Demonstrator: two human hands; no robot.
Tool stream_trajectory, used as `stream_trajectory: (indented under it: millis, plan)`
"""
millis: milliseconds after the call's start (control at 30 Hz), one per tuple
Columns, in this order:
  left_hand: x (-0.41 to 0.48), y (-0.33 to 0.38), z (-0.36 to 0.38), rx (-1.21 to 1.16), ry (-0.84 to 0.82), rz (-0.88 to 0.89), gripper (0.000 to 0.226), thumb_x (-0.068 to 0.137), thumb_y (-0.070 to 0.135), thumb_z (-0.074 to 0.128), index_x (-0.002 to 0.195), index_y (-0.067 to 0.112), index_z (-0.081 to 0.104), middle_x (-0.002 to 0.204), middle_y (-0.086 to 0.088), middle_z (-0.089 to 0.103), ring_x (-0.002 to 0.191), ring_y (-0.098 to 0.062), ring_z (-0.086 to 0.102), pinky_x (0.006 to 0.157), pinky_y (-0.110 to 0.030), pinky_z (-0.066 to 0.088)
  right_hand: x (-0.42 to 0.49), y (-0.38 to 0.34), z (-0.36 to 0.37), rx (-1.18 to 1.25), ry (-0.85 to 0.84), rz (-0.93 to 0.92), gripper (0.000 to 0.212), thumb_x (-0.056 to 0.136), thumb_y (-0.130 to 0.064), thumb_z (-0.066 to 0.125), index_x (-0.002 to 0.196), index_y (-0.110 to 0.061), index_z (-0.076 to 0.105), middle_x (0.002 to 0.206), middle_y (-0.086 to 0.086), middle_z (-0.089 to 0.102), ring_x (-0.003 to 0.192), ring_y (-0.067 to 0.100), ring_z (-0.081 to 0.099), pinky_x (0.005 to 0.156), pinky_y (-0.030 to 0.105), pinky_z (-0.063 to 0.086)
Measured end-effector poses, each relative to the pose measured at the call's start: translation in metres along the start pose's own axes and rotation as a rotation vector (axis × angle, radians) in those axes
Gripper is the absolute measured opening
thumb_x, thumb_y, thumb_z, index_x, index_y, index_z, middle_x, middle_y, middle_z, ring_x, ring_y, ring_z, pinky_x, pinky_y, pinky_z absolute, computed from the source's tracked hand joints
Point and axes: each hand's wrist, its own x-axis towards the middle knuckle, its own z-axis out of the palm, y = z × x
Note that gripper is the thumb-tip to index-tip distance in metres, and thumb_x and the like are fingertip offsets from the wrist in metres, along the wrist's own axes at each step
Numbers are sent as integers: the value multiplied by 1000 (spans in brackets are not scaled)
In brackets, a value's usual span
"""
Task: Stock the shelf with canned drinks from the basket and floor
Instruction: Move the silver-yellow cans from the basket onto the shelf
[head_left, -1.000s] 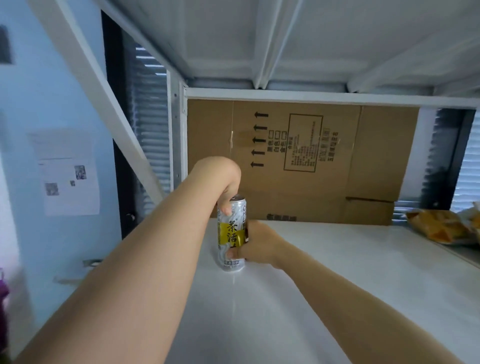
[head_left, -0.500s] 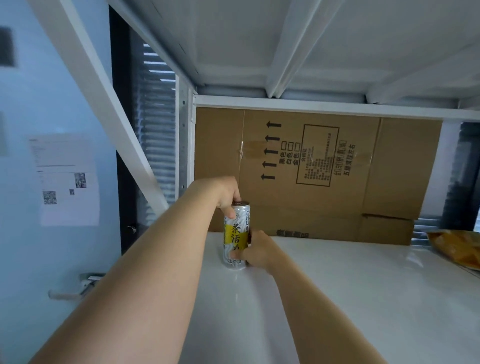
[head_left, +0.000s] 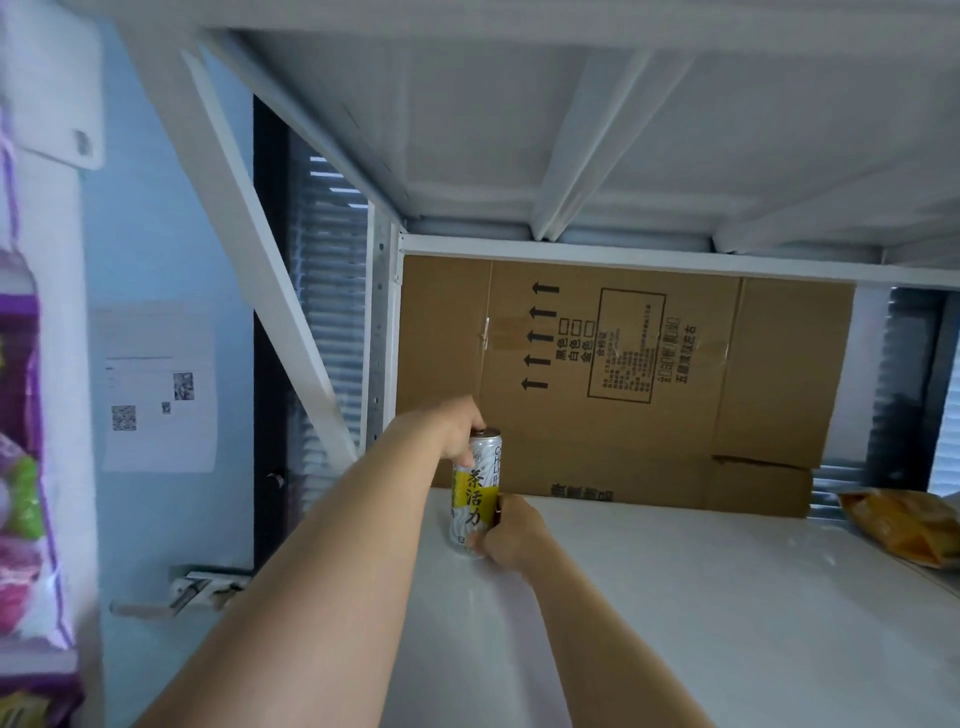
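One upright can (head_left: 475, 493) stands gripped by left hand (head_left: 460, 435) above, right hand (head_left: 511, 531) below.

Can (head_left: 475, 493): lower right side hidden by right hand (head_left: 511, 535).
Snack bag (head_left: 904, 525): cut off at right edge.
Wall notice (head_left: 156, 387): print unreadable.

Both arms stretch from the lower edge to frame centre.
The left hand (head_left: 456, 435) curls over the top of a can (head_left: 475, 499); the right hand (head_left: 511, 535) grips its lower side.
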Motion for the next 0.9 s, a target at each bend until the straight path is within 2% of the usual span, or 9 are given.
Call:
stream_trajectory:
  millis: [133, 200, 233, 300, 367, 467, 567, 733, 900]
  plan:
    - [-16, 0, 7, -137, 51, -36, 89, 86, 11, 70, 155, 22, 15, 158, -8, 28, 141, -29, 34, 114, -41, 32, -9, -7, -10, -58, 43, 1, 52, 86, -18, 66, 133, -6, 45, 131, 12, 56, 121, 28, 54, 93, 31, 46]
    - [-26, -1, 9, -248, 133, -63, 93, 86, 13, 70, 155, 22, 9, 159, -8, 23, 143, -29, 31, 115, -41, 30, -12, -8, -21, 47, 51, -4, 58, 85, -18, 68, 136, -3, 45, 123, 14, 57, 111, 26, 56, 88, 32, 47]
    - [-32, 0, 10, -296, 190, -82, 91, 87, 14, 70, 155, 20, 10, 159, -9, 24, 143, -29, 31, 115, -39, 31, -14, -8, -26, 120, 67, -15, 55, 84, -17, 68, 133, -1, 49, 114, 14, 58, 100, 23, 55, 84, 34, 48]
    - [-46, 2, 14, -405, 319, -131, 83, 89, 16, 68, 155, 17, 16, 157, -10, 28, 141, -28, 34, 112, -36, 32, -24, -8, -36, 238, 125, -26, 28, 85, -12, 64, 111, -3, 63, 92, 12, 61, 84, 23, 52, 79, 40, 51]
    - [-60, 4, 22, -556, 432, -187, 71, 92, 19, 64, 152, 14, 25, 155, -9, 33, 140, -27, 36, 111, -35, 31, -36, -8, -46, 330, 190, -26, 14, 89, -12, 58, 98, -5, 65, 80, 8, 59, 78, 24, 54, 83, 47, 54]
    - [-77, 4, 35, -773, 497, -236, 61, 93, 24, 64, 146, 13, 37, 151, -9, 40, 136, -25, 42, 112, -37, 35, -56, -12, -57, 498, 207, -37, 19, 95, -19, 52, 111, -12, 59, 80, 2, 59, 77, 21, 56, 88, 48, 54]
    - [-99, 8, 45, -900, 539, -265, 54, 92, 25, 64, 141, 16, 44, 147, -7, 45, 132, -23, 45, 110, -38, 37, -76, -19, -59, 661, 184, -58, 18, 97, -16, 48, 113, -13, 56, 87, 1, 60, 87, 21, 59, 88, 44, 55]
    - [-137, 22, 61, -1102, 653, -277, 46, 91, 18, 64, 135, 14, 52, 140, -5, 53, 128, -17, 49, 104, -29, 36, -107, -24, -54, 590, 148, -149, 18, 95, -14, 46, 86, -18, 61, 85, 5, 65, 81, 22, 59, 75, 40, 52]
    - [-195, 44, 71, -1214, 615, -238, 42, 91, 16, 63, 132, 13, 56, 124, -3, 61, 112, -15, 57, 101, -30, 43, -159, -30, -54, 661, 170, -157, 20, 97, -19, 47, 113, -14, 60, 99, 7, 67, 85, 20, 63, 76, 38, 55]
